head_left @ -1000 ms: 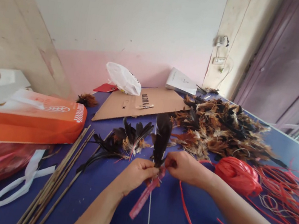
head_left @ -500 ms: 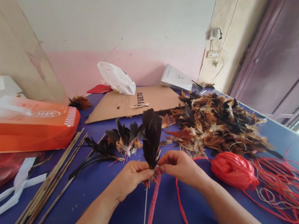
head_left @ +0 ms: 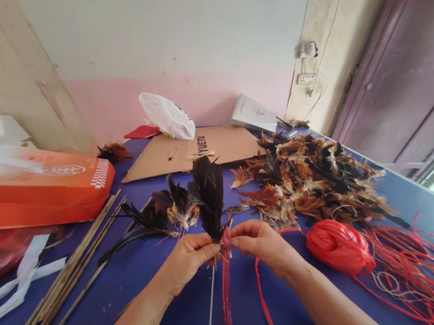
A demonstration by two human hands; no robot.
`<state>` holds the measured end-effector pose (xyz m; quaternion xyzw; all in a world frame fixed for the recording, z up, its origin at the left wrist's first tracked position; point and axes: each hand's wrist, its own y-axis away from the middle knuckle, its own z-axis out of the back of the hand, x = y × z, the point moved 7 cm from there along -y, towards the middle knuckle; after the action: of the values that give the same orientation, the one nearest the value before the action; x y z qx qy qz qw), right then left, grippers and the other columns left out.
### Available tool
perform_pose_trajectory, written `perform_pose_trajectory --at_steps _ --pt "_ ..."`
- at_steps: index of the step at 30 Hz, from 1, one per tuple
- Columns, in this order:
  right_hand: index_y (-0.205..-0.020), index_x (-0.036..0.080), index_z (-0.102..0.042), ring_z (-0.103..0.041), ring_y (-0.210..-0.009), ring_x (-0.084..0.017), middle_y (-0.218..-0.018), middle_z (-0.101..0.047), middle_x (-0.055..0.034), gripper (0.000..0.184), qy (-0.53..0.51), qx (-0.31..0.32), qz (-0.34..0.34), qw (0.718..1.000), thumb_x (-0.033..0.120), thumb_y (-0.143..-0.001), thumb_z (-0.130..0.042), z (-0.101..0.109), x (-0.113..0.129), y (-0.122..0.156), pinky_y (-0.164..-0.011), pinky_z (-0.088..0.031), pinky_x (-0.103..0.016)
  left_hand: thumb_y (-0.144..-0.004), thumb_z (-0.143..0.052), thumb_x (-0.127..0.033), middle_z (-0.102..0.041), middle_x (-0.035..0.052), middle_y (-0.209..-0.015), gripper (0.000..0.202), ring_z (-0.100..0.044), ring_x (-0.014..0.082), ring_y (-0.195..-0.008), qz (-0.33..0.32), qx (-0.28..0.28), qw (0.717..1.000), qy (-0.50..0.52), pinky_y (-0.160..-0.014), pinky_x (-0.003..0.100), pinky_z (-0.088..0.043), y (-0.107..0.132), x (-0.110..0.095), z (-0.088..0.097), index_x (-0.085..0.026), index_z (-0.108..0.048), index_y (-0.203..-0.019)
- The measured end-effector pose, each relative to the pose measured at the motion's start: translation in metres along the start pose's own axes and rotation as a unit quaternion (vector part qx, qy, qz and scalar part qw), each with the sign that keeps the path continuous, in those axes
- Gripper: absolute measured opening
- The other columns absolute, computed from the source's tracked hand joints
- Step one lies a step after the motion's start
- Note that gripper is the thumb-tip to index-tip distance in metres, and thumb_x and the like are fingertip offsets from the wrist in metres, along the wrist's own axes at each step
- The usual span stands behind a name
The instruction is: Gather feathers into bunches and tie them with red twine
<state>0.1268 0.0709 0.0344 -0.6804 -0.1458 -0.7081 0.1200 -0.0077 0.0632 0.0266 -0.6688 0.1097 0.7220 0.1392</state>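
A bunch of dark feathers stands upright, its quill ends pinched between the thumb and fingers of my left hand. Against the base of the bunch lies a red plastic strip, its loose end hanging down over the table. My right hand is just right of the bunch, thumb and forefinger closed on the strip's upper part. Behind my left hand lie tied feather bunches and long black feathers. The quill tips inside my left fingers are mostly hidden.
A heap of brown and black feathers covers the back right. Nearer are a red twine ball and tangled red strands. On the left are thin sticks and an orange bag. Flat cardboard lies behind.
The feather bunch has tipped a little to the left. The red strip has risen at its upper end, and its lower end has swung up off the near edge into view.
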Motion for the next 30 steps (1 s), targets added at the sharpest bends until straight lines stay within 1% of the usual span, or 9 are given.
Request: perform_pose_trajectory --at_steps 2,6,11,15,19,21,25,27,30 --pt "-0.078 0.013 -0.065 -0.043 -0.052 -0.005 -0.062 -0.058 0.0011 0.020 -0.002 -0.001 0.012 1.000 0.029 -0.066 -0.062 -0.004 0.001 0.000 -0.049 -0.032 -0.017 -0.070 -0.060 -0.032 -0.059 0.0004 -0.056 0.020 -0.047 0.0106 -0.054 -0.006 -0.004 1.000 -0.008 -0.056 0.022 -0.036 0.000 -0.001 0.000 -0.014 -0.068 -0.064" --pt "-0.071 0.014 -0.064 -0.044 -0.052 -0.006 -0.060 -0.057 0.0022 0.013 0.021 -0.034 0.024 0.999 0.025 -0.066 -0.059 -0.003 -0.001 0.000 -0.051 -0.034 -0.018 -0.072 -0.059 -0.032 -0.059 0.0000 -0.055 0.021 -0.047 0.0106 -0.054 -0.013 -0.001 1.000 -0.021 -0.056 0.022 -0.036 0.000 -0.001 -0.001 -0.014 -0.068 -0.065" --pt "-0.074 0.014 -0.065 -0.050 -0.058 -0.008 -0.066 -0.062 0.0000 0.018 0.070 -0.045 0.029 0.996 0.029 -0.066 -0.058 -0.001 -0.005 0.000 -0.055 -0.038 -0.019 -0.072 -0.059 -0.033 -0.059 0.0008 -0.057 0.022 -0.047 0.0115 -0.055 -0.009 0.005 0.999 -0.031 -0.057 0.023 -0.036 0.000 0.002 -0.002 -0.013 -0.067 -0.068" --pt "-0.070 0.014 -0.065 -0.048 -0.053 -0.008 -0.061 -0.061 0.0010 0.020 0.118 -0.064 0.024 0.991 0.031 -0.066 -0.057 0.000 -0.009 -0.002 -0.050 -0.035 -0.018 -0.071 -0.060 -0.033 -0.060 0.0012 -0.062 0.020 -0.049 0.0132 -0.061 -0.013 -0.006 1.000 -0.026 -0.061 0.024 -0.037 -0.001 0.002 -0.001 -0.014 -0.068 -0.074" --pt "-0.064 0.014 -0.065 -0.042 -0.047 -0.006 -0.053 -0.056 0.0026 0.019 0.160 -0.081 0.016 0.984 0.031 -0.064 -0.058 0.000 -0.009 -0.002 -0.043 -0.029 -0.017 -0.071 -0.060 -0.034 -0.062 0.0022 -0.070 0.021 -0.051 0.0157 -0.068 -0.030 -0.025 0.998 -0.047 -0.065 0.025 -0.038 -0.001 0.000 0.001 -0.016 -0.069 -0.077" --pt "-0.062 0.014 -0.065 -0.039 -0.044 -0.006 -0.049 -0.053 0.0032 0.019 0.174 -0.088 0.008 0.981 0.032 -0.063 -0.058 0.000 -0.009 -0.002 -0.041 -0.027 -0.017 -0.071 -0.059 -0.034 -0.061 0.0018 -0.070 0.020 -0.050 0.0154 -0.068 -0.041 -0.037 0.996 -0.068 -0.065 0.025 -0.037 -0.001 -0.003 0.002 -0.017 -0.069 -0.075" --pt "-0.060 0.014 -0.063 -0.038 -0.044 -0.006 -0.048 -0.051 0.0036 0.020 0.193 -0.091 0.012 0.977 0.032 -0.063 -0.057 -0.004 -0.008 0.000 -0.041 -0.027 -0.018 -0.072 -0.059 -0.033 -0.059 0.0012 -0.069 0.019 -0.049 0.0150 -0.068 -0.064 -0.055 0.992 -0.091 -0.065 0.024 -0.036 0.000 -0.008 0.003 -0.017 -0.066 -0.066" --pt "-0.059 0.014 -0.062 -0.039 -0.044 -0.006 -0.047 -0.051 0.0035 0.019 0.210 -0.103 0.021 0.972 0.032 -0.064 -0.056 -0.005 -0.008 0.001 -0.040 -0.027 -0.018 -0.072 -0.058 -0.033 -0.056 0.0004 -0.065 0.020 -0.047 0.0139 -0.065 -0.068 -0.061 0.991 -0.097 -0.062 0.022 -0.035 0.001 -0.010 0.002 -0.016 -0.065 -0.063" --pt "-0.059 0.014 -0.060 -0.042 -0.046 -0.007 -0.050 -0.053 0.0027 0.014 0.239 -0.136 0.043 0.960 0.026 -0.063 -0.055 -0.006 -0.004 0.003 -0.041 -0.029 -0.018 -0.072 -0.058 -0.033 -0.048 -0.0017 -0.058 0.023 -0.041 0.0111 -0.058 -0.067 -0.068 0.990 -0.109 -0.055 0.021 -0.031 0.001 -0.011 0.002 -0.016 -0.062 -0.057"
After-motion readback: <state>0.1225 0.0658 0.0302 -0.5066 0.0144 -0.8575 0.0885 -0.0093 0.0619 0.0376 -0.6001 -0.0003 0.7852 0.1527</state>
